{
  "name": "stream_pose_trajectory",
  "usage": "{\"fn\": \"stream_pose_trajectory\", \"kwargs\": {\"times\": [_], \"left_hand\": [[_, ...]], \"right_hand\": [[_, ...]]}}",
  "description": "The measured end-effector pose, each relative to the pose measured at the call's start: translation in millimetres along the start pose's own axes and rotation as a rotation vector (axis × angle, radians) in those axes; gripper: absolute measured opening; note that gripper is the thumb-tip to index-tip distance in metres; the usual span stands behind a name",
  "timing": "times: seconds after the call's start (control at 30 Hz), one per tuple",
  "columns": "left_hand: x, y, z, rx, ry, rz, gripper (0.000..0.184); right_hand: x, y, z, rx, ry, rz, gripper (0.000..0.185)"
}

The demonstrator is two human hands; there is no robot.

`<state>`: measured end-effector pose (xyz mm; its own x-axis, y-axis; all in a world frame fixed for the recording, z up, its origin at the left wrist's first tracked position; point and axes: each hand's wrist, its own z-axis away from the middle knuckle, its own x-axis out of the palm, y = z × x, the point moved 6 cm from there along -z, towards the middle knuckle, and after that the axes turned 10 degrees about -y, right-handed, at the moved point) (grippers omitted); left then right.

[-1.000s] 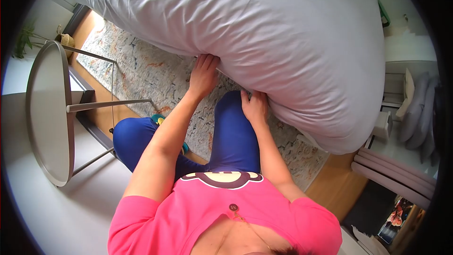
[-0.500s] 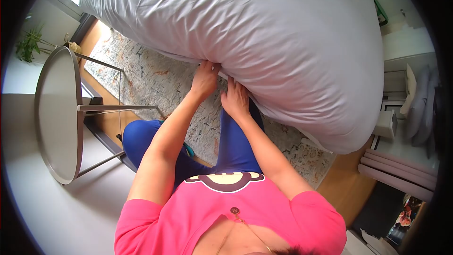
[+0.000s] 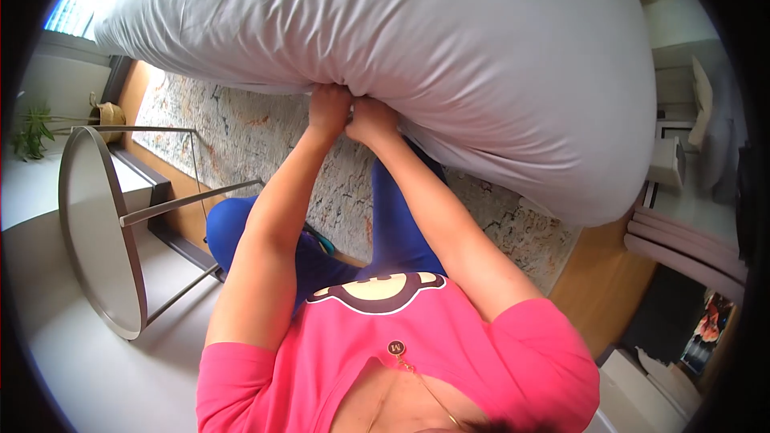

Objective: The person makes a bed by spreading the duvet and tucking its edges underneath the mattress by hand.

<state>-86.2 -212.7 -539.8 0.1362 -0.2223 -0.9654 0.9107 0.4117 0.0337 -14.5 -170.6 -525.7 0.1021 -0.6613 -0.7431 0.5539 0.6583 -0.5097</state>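
Note:
A huge, bulging light grey fabric cover (image 3: pixel 481 56), stuffed full like a bean bag, fills the upper part of the view. Gathered creases run out from the lower edge, where both hands meet. My left hand (image 3: pixel 330 111) is closed on the fabric at that edge. Right beside it, almost touching, my right hand (image 3: pixel 374 120) is curled into a fist on the same edge. The fingertips of both hands are hidden, and so is the underside of the cover.
A patterned rug (image 3: pixel 273 136) lies below on a wooden floor (image 3: pixel 597 265). To the left, a round tray table (image 3: pixel 100 232) rests tipped on its side, near a potted plant (image 3: pixel 34 130). Pale folded panels (image 3: pixel 682 252) and furniture stand at the right.
The right hand's fingers have gone from partly spread to curled on the edge, and the hands have come closer together. The camera view has shifted a little.

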Motion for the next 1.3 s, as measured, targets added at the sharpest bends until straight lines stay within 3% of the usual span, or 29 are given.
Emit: {"fn": "stream_pose_trajectory", "kwargs": {"times": [0.07, 0.1, 0.13, 0.2, 0.37, 0.5, 0.63, 0.73, 0.83, 0.9, 1.0, 1.07, 1.17, 1.2, 1.3], "left_hand": [[11.5, -10.6, 0.4, 0.026, 0.080, 0.023, 0.028], [6.2, -12.1, 1.9, 0.077, 0.184, 0.011, 0.028], [3.8, -11.4, 7.6, 0.127, 0.281, 0.005, 0.028], [5.9, -4.2, 20.2, 0.154, 0.362, 0.019, 0.029], [-5.9, 36.5, 51.1, -0.096, 0.435, 0.204, 0.033], [-8.3, 132.1, 82.2, 0.400, 0.304, 0.312, 0.037], [-1.8, 157.3, 59.2, 0.402, 0.288, 0.271, 0.052], [-18.1, 165.5, 52.1, 0.383, 0.395, 0.167, 0.040], [-0.8, 165.1, 25.4, 0.316, 0.199, 0.187, 0.036], [8.5, 166.8, 7.5, 0.313, 0.194, 0.157, 0.028], [10.0, 174.9, -3.4, 0.323, 0.205, 0.003, 0.020], [8.2, 173.3, -1.3, 0.335, 0.117, 0.051, 0.024], [2.7, 164.9, 18.0, 0.506, 0.328, 0.155, 0.029], [3.2, 166.2, 18.2, 0.487, 0.290, 0.141, 0.030], [8.2, 169.6, 16.0, 0.423, 0.175, 0.111, 0.033]], "right_hand": [[4.2, 8.2, 14.5, -0.003, 0.036, -0.031, 0.050], [7.9, 12.2, 27.1, -0.168, 0.346, 0.053, 0.051], [14.9, 14.1, 38.8, -0.260, 0.481, 0.127, 0.051], [20.8, 10.6, 90.0, -0.428, 0.490, 0.071, 0.053], [7.4, 78.0, 185.9, -0.125, 0.572, -0.068, 0.060], [-8.0, 100.2, 198.6, -0.121, 0.613, 0.035, 0.065], [-14.5, 111.8, 177.9, -0.075, 0.628, 0.055, 0.061], [-18.3, 119.3, 165.1, -0.029, 0.605, 0.025, 0.056], [-19.5, 128.0, 147.6, -0.021, 0.580, 0.016, 0.053], [-19.4, 132.9, 133.3, -0.018, 0.530, 0.050, 0.053], [-26.0, 133.2, 127.8, 0.118, 0.286, -0.108, 0.050], [-24.9, 132.8, 142.8, 0.016, 0.413, -0.053, 0.045], [-10.0, 131.4, 174.8, -0.140, 0.558, 0.034, 0.041], [-5.1, 129.6, 188.9, -0.191, 0.594, 0.059, 0.041], [-7.6, 152.4, 227.6, 0.006, 0.675, -0.094, 0.043]]}}
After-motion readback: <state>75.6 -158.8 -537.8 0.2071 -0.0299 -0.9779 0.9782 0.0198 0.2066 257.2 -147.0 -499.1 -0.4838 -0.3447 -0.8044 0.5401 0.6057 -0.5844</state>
